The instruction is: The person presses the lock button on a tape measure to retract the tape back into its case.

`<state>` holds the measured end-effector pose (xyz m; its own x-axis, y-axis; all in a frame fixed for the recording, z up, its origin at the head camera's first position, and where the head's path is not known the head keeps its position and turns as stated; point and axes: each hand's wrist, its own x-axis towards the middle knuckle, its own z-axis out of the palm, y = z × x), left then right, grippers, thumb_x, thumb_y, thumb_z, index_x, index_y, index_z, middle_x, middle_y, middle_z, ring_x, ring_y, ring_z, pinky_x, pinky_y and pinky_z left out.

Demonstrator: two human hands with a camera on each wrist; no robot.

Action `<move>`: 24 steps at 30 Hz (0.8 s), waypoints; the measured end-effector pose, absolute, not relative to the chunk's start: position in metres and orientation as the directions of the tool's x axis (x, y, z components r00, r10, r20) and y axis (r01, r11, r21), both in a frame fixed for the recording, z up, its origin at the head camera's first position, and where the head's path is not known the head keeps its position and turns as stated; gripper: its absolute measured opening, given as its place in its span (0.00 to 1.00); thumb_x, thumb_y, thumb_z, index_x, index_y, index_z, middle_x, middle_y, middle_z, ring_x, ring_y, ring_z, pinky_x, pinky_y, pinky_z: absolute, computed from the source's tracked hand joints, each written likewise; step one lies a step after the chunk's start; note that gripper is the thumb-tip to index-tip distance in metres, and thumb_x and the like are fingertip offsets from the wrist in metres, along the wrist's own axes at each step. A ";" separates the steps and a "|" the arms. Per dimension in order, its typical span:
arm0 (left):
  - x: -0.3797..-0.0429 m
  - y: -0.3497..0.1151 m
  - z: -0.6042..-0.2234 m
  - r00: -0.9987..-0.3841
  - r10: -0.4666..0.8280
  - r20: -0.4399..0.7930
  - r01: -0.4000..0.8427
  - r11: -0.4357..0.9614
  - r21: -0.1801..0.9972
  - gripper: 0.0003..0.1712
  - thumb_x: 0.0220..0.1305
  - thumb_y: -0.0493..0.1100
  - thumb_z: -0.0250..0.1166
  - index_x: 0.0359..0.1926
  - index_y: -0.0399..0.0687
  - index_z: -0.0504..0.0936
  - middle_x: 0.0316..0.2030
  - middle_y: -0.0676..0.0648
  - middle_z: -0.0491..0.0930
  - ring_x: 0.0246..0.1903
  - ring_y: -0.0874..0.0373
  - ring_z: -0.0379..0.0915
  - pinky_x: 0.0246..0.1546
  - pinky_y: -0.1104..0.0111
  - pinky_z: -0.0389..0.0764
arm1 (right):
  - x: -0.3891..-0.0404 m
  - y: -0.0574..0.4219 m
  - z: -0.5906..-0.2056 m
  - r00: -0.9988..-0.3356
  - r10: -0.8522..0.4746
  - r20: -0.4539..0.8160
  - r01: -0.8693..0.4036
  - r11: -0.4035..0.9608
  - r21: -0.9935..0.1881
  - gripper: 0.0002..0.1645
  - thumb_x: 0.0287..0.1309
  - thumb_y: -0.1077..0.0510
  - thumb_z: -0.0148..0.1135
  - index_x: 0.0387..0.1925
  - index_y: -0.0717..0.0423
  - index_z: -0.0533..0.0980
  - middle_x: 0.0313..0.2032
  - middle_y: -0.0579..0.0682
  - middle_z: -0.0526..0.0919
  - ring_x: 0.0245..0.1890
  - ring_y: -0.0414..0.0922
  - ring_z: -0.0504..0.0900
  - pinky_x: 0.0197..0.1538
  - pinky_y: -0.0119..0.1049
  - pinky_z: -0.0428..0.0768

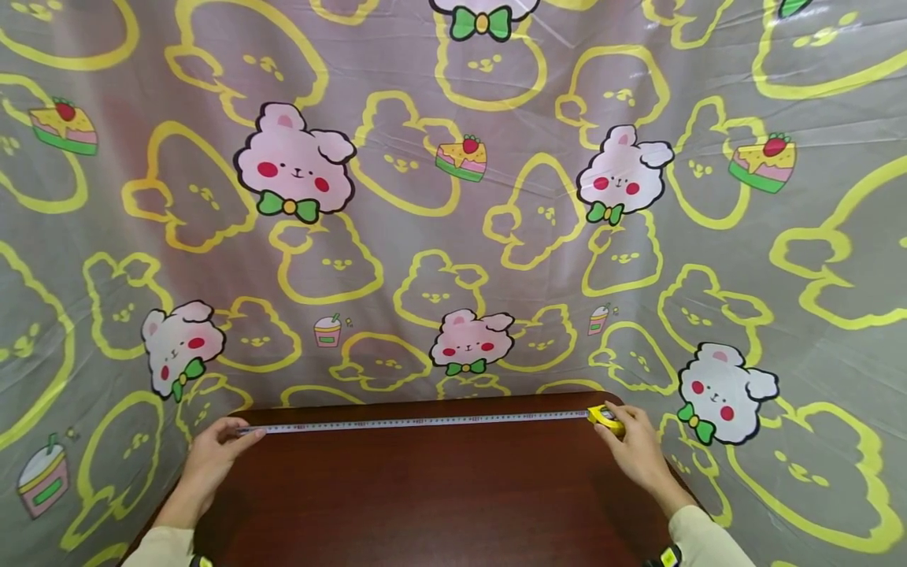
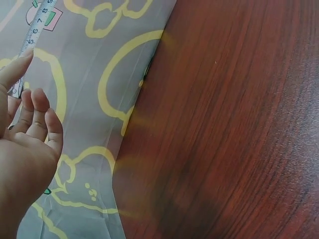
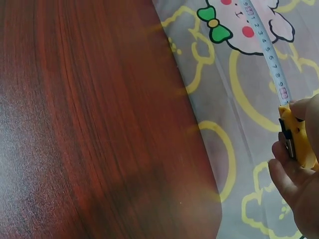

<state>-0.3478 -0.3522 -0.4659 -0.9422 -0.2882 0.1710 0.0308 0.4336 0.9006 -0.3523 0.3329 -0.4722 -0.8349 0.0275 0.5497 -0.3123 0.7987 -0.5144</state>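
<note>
A white tape measure blade (image 1: 425, 422) stretches straight across the far part of the table in the head view. Its free end is pinched between the thumb and fingers of my left hand (image 1: 212, 457); in the left wrist view, that hand (image 2: 30, 149) has its other fingers loosely bent beside the blade (image 2: 36, 30). At the other end, my right hand (image 1: 638, 445) grips the yellow tape measure case (image 1: 605, 420). The right wrist view shows the case (image 3: 299, 137) between thumb and fingers of the hand (image 3: 304, 194), with the numbered blade (image 3: 269, 55) coming out of it.
A dark reddish-brown wooden table (image 1: 425, 504) with rounded far corners lies beneath the hands. Behind it and along both sides hangs a grey curtain (image 1: 425, 228) printed with yellow outlines and cartoon rabbits.
</note>
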 end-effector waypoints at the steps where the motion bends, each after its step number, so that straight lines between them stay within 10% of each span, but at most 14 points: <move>1: -0.348 -0.352 -0.466 -0.944 -0.286 0.166 0.027 0.433 0.901 0.29 0.65 0.53 0.75 0.50 0.35 0.75 0.39 0.51 0.78 0.38 0.61 0.72 0.38 0.68 0.76 | -0.353 0.332 -0.472 -0.836 0.030 0.548 -0.309 0.800 -0.514 0.31 0.68 0.61 0.68 0.66 0.74 0.71 0.56 0.74 0.69 0.57 0.70 0.69 0.56 0.66 0.69; 24: -0.348 -0.347 -0.470 -0.957 -0.256 0.139 0.024 0.405 0.914 0.29 0.64 0.55 0.75 0.49 0.36 0.75 0.39 0.51 0.77 0.39 0.60 0.72 0.39 0.67 0.76 | -0.356 0.315 -0.472 -0.820 0.021 0.572 -0.347 0.778 -0.525 0.30 0.66 0.57 0.72 0.63 0.69 0.75 0.54 0.69 0.71 0.54 0.65 0.73 0.53 0.60 0.73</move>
